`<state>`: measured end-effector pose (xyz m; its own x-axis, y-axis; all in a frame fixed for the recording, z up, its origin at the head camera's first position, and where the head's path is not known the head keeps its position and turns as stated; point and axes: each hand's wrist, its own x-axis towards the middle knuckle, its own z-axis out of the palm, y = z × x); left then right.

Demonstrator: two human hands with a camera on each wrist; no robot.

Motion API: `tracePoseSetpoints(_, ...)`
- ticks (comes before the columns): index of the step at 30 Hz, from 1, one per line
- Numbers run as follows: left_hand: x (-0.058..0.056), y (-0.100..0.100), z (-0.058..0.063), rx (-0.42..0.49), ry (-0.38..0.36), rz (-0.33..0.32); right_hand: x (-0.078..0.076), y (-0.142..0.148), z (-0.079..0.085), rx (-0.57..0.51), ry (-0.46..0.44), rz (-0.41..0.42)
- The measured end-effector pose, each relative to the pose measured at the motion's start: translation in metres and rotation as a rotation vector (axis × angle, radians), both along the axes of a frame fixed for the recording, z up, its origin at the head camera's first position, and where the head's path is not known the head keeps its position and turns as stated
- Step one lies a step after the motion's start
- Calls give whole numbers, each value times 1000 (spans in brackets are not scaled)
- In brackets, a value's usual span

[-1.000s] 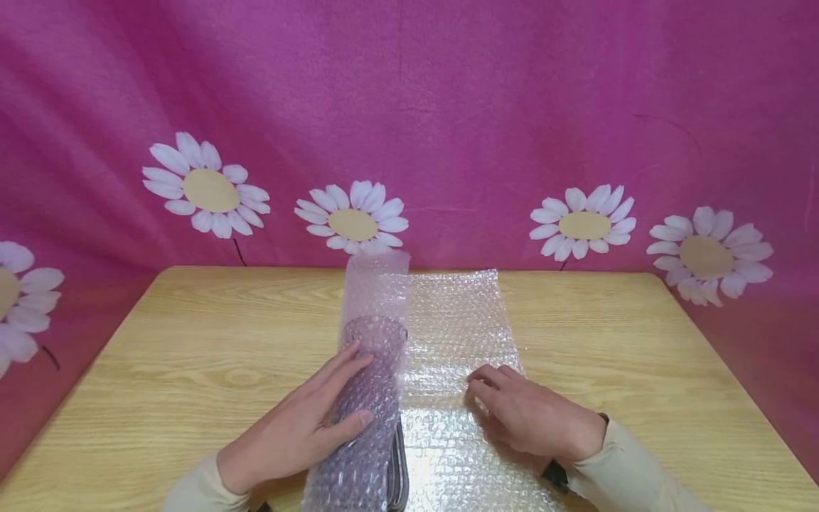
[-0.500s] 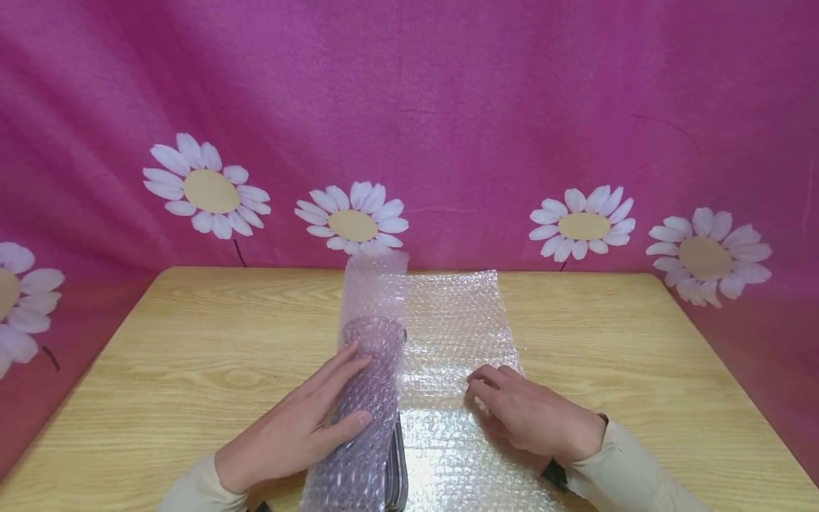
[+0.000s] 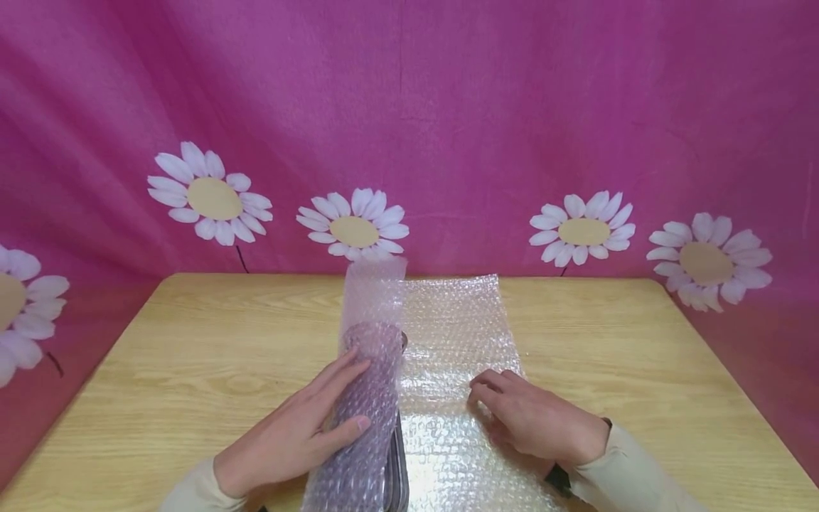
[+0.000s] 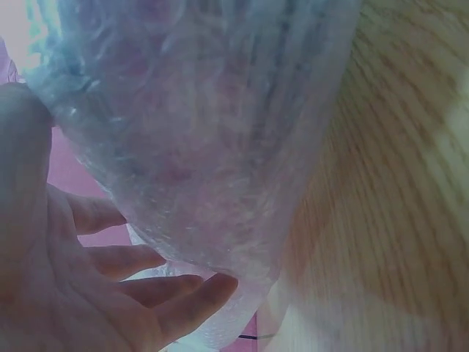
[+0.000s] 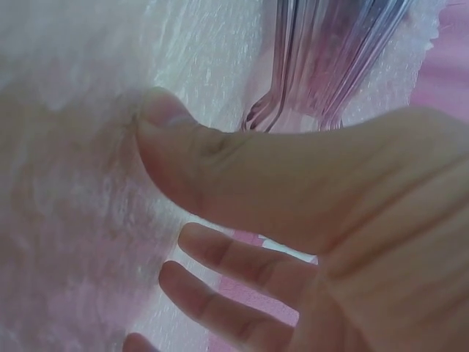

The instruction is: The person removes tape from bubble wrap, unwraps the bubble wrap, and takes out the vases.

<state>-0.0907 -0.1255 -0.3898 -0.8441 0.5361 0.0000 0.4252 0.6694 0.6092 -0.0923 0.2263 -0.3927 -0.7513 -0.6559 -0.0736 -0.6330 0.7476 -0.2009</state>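
Observation:
A sheet of bubble wrap (image 3: 454,341) lies on the table, its left part folded over a clear, purplish ribbed object (image 5: 330,66). Dark layered edges of that object show along the open side of the fold in the head view; its kind cannot be told through the wrap. My left hand (image 3: 297,427) rests on the folded part from the left, fingers and thumb spread. On the flat part of the sheet, my right hand (image 3: 537,416) touches the wrap with loosely bent fingers. In the right wrist view, its thumb extends over the sheet, pinching nothing.
The wooden table (image 3: 211,363) has a back edge close to a pink curtain (image 3: 461,128) printed with white daisies. The far end of the fold reaches up to that edge.
Both hands stay almost where they were on the bubble wrap. The whole head view has shifted slightly, so the table and curtain sit a little lower.

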Motion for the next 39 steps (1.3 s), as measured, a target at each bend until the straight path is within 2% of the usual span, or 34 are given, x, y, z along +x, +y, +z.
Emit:
tracePoseSetpoints(4, 0, -1, 0, -7, 26, -1, 0, 0, 1, -8, 38, 16)
tracePoseSetpoints(9, 0, -2, 0, -9, 18, 4, 2, -1, 0, -9, 25, 8)
tracePoseSetpoints(12, 0, -3, 0, -13, 29, 2, 3, -2, -3, -7, 49, 17)
tracePoseSetpoints(20, 0, -4, -2, -6, 74, -28, 4, -1, -4, -1, 75, 31)
tracePoseSetpoints(27, 0, -4, -1, -19, 74, -37, 3, -1, -1, 14, 20, 7)
tracePoseSetpoints(32, -1, -5, 0, -11, 42, -33, 3, -1, -1, 15, 15, 11)
tracePoseSetpoints(39, -1, -5, 0, -1, 42, -27, 3, -1, 0, 11, 3, 6)
